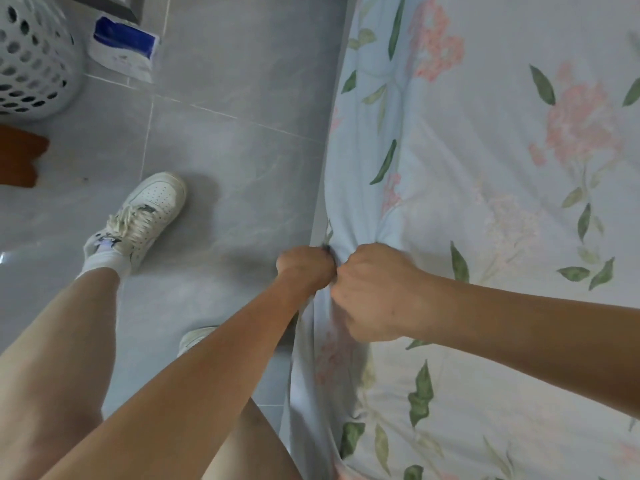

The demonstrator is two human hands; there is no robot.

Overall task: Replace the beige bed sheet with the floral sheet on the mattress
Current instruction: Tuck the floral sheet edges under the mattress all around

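The floral sheet (485, 168), pale blue with pink flowers and green leaves, covers the mattress on the right of the head view and hangs over its left edge. My left hand (304, 268) and my right hand (374, 292) sit side by side at that edge, both fists gripping a bunched fold of the floral sheet. Creases fan out across the bed from the gathered spot. The mattress itself is hidden under the fabric. No beige sheet is in view.
Grey floor tiles (225, 98) run along the bed's left side, where my legs and white sneakers (149, 213) stand. A white perforated laundry basket (31, 60) and a blue-and-white package (124, 46) sit at the top left. A brown object (20, 157) lies by the left edge.
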